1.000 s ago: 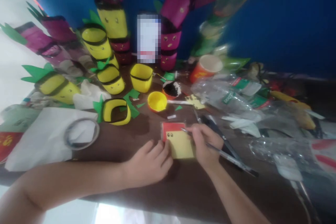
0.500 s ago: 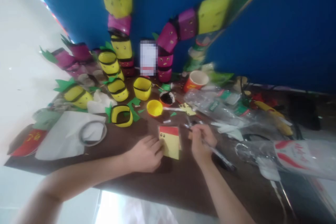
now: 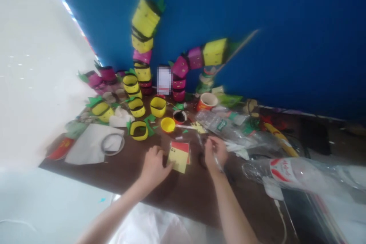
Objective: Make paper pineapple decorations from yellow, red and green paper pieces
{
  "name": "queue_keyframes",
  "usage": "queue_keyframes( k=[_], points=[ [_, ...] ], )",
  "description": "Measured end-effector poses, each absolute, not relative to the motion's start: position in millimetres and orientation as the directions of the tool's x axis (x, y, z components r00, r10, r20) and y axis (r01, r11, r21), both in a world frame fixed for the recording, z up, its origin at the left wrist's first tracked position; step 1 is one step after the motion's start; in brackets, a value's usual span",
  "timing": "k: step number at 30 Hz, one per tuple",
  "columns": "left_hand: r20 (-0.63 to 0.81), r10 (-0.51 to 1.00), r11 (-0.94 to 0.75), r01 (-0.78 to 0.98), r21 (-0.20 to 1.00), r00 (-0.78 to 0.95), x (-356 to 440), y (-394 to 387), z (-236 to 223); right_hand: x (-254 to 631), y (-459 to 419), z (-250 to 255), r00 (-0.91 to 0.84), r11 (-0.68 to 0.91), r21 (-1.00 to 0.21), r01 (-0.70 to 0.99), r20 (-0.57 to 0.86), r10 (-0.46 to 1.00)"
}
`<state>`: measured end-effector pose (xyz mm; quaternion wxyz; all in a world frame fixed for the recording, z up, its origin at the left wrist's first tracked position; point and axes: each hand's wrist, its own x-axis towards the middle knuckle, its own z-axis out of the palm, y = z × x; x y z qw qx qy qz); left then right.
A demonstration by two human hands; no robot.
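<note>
One dark table (image 3: 188,200) stretches beneath both my left hand (image 3: 154,164) and my right hand (image 3: 211,158). A big clear bottle (image 3: 303,175) with a red-and-white label lies to the right of my right hand. Off to the left of my left hand is a white sheet (image 3: 88,141), a roll of tape (image 3: 123,148) overlapping the side nearer me. Between my hands sits a square of yellow paper (image 3: 178,160), partly covering a red card (image 3: 183,146). My left thumb touches the paper's left edge, fingers half curled; whether they grip it, I can't tell. Beyond the paper stands a small yellow bowl (image 3: 167,124). My right hand, apart from the paper, is closed around a slim pen-like tool (image 3: 219,164). Smallest are two dark eyes (image 3: 172,150) on the paper, ahead of my left thumb.
</note>
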<state>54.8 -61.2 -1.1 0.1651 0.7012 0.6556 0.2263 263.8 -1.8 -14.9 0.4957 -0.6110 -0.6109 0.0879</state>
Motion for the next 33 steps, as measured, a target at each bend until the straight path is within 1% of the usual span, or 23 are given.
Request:
queue_keyframes(
  k=[1,2,4,6,8,10,11,12,14,16,18,21,23,26,31,33],
  points=[
    [0.08,0.996,-0.067,0.847,0.527,0.029,59,-62,-3,267,-1,-13,0.19,0.258,-0.693,0.673,0.499,0.845],
    [0.058,0.998,-0.043,0.834,0.55,0.013,61,-62,-4,271,-1,-9,0.137,0.28,-0.674,0.684,0.496,0.858],
    [-0.019,1.0,0.022,0.738,0.675,-0.012,59,-60,-3,280,-2,1,0.032,0.322,-0.645,0.693,0.474,0.88],
    [-0.137,0.99,0.123,0.535,0.836,-0.012,51,-56,1,292,-6,10,-0.09,0.357,-0.6,0.716,0.427,0.9],
    [-0.251,0.967,0.23,0.282,0.931,0.038,42,-53,10,306,-12,17,-0.246,0.377,-0.502,0.778,0.31,0.919],
    [-0.32,0.941,0.313,0.076,0.947,0.114,34,-50,20,320,-17,19,-0.303,0.35,-0.434,0.83,0.176,0.937],
    [-0.349,0.927,0.351,0.012,0.936,0.138,32,-50,25,327,-20,20,-0.328,0.343,-0.399,0.85,0.108,0.938],
    [-0.377,0.914,0.385,-0.025,0.923,0.148,31,-50,30,334,-23,20,-0.318,0.315,-0.36,0.878,0.053,0.947],
    [-0.421,0.899,0.429,-0.043,0.903,0.124,31,-50,35,343,-30,19,-0.255,0.244,-0.291,0.925,-0.001,0.967],
    [-0.426,0.9,0.431,-0.038,0.902,0.094,33,-50,36,346,-37,19,-0.18,0.172,-0.253,0.952,-0.008,0.984],
    [-0.412,0.906,0.418,-0.044,0.907,0.097,35,-49,34,344,-44,19,-0.118,0.121,-0.221,0.968,0.028,0.993],
    [-0.408,0.905,0.415,-0.042,0.909,0.12,39,-46,29,328,-54,18,-0.068,0.089,-0.155,0.984,0.136,0.988],
    [-0.409,0.904,0.415,-0.027,0.909,0.124,42,-44,27,312,-58,17,-0.052,0.079,-0.152,0.985,0.175,0.983],
    [-0.397,0.908,0.401,-0.006,0.916,0.134,45,-43,28,287,-59,15,-0.022,0.042,-0.179,0.983,0.114,0.993],
    [-0.38,0.917,0.379,0.037,0.925,0.121,48,-45,31,263,-54,15,0.066,-0.069,-0.108,0.992,-0.033,0.997],
    [-0.371,0.921,0.366,0.061,0.928,0.114,49,-46,32,260,-54,16,0.091,-0.099,-0.112,0.989,-0.073,0.993]
  ],
)
